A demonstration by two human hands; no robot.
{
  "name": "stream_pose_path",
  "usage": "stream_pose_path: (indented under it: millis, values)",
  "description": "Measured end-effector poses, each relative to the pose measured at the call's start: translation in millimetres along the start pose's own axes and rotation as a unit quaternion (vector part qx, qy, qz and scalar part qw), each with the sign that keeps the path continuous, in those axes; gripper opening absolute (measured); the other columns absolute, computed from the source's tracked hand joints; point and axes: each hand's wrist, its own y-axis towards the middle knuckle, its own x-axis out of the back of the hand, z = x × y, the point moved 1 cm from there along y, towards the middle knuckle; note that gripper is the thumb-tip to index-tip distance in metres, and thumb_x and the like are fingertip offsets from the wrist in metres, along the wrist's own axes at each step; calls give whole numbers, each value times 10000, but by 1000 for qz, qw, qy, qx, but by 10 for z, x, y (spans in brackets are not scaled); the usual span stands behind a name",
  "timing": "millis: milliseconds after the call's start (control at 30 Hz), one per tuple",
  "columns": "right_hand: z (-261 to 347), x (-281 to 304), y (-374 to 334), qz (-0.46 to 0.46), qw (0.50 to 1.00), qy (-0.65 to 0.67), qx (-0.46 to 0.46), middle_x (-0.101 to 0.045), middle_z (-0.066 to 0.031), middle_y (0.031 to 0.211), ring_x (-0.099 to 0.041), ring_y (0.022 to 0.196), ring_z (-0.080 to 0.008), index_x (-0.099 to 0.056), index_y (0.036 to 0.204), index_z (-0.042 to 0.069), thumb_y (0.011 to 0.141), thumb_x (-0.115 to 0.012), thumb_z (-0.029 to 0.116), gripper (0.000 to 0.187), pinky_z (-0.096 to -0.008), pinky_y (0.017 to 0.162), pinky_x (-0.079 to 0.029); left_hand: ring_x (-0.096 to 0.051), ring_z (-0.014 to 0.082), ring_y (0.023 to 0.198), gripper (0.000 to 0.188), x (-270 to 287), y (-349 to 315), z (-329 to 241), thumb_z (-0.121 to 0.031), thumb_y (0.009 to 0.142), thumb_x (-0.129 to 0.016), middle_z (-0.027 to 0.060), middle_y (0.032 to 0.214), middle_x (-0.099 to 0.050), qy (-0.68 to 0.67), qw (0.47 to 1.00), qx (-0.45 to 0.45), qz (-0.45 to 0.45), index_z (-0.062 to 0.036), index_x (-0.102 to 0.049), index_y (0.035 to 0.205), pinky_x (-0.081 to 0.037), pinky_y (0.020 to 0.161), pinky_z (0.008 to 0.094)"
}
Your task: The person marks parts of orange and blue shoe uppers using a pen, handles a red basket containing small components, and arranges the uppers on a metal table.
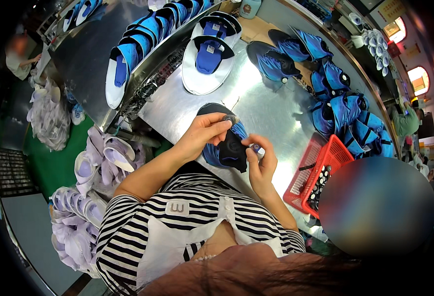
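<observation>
Reference item: a blue-and-black shoe upper [237, 150], positioned at the near edge of the metal table [165, 106]. Left hand [208, 133]: thumb and forefinger pinched on a small dark round piece [230, 119] over the upper's far part. Right hand [262, 165]: fingers grasping a small white-and-dark cylinder [258, 150] just beside the upper, on its right. Right of the upper, a red basket [342, 147] contains small black-and-white items [319, 188]; their kind cannot be determined. Left of the upper, below table level: piled white shoe uppers [79, 232]. Beyond the upper: white pieces with blue insoles [209, 56]. Beyond it to the right: grouped blue uppers [342, 111]. Farther left, on another bench: a row of blue shoe pieces [145, 39].
</observation>
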Motion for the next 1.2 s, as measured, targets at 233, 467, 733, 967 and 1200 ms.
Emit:
stream_pose_path:
  millis: [233, 467, 733, 967, 1200]
  values:
    - [-232, 156, 117, 1, 981, 140, -132, -506, -12, 713, -430, 618, -79, -565, 1007, 21, 1028, -361, 469, 493, -219, 568, -325, -526, 79, 601, 258, -172, -75, -144, -186, 960, -544, 54, 829, -627, -36, 997, 29, 59, 11, -610, 1113, -379, 555, 185]
    - [-270, 110, 235, 70, 969, 144, -186, -476, -3, 620, -404, 513, -73, -558, 967, -5, 1015, -306, 513, 578, -229, 472, -294, -482, 50, 543, 248, -149, -145, -144, -198, 926, -566, 52, 753, -615, 64, 983, 88, 149, 13, -642, 1030, -331, 506, 159]
    - [-322, -20, 143, 76, 975, 149, -147, -502, -2, 660, -420, 548, -59, -562, 1010, 10, 1022, -363, 375, 416, -215, 503, -348, -408, 23, 535, 231, -84, -127, -58, -218, 921, -583, -23, 659, -528, 35, 976, 133, 169, 0, -654, 950, -270, 469, 174]
    - [-307, -40, 141, 78, 975, 147, -144, -486, 4, 624, -396, 516, -68, -558, 1007, 4, 1027, -344, 355, 412, -236, 485, -313, -385, 20, 526, 230, -113, -113, -83, -205, 912, -593, -32, 645, -500, 20, 975, 134, 176, 14, -654, 947, -235, 453, 181]
    - [-338, -28, 124, 84, 979, 130, -132, -477, 5, 614, -399, 515, -70, -560, 1008, -2, 1025, -344, 366, 427, -236, 483, -303, -382, 17, 526, 237, -94, -89, -34, -208, 910, -592, -32, 640, -495, 25, 974, 127, 188, 18, -660, 933, -231, 455, 184]
